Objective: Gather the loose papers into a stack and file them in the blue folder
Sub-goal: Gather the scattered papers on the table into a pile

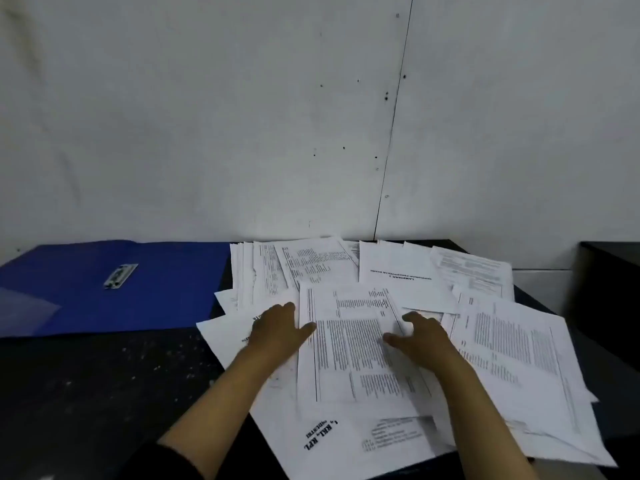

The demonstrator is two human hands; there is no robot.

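Several loose printed white papers (502, 344) lie scattered and overlapping across the right half of a dark table (104, 382). One sheet (349, 344) lies on top in the middle. My left hand (280, 329) rests flat at that sheet's left edge, fingers apart. My right hand (420, 336) rests flat on its right side, fingers spread. Neither hand grips anything. The blue folder (166, 289) lies open at the back left of the table, its metal clip (121, 276) showing and a clear plastic flap (24, 311) at its left.
A white wall (242, 116) rises directly behind the table. A dark piece of furniture (609, 289) stands to the right past the table's edge. Bare speckled tabletop lies in front of the folder, to the left of the papers.
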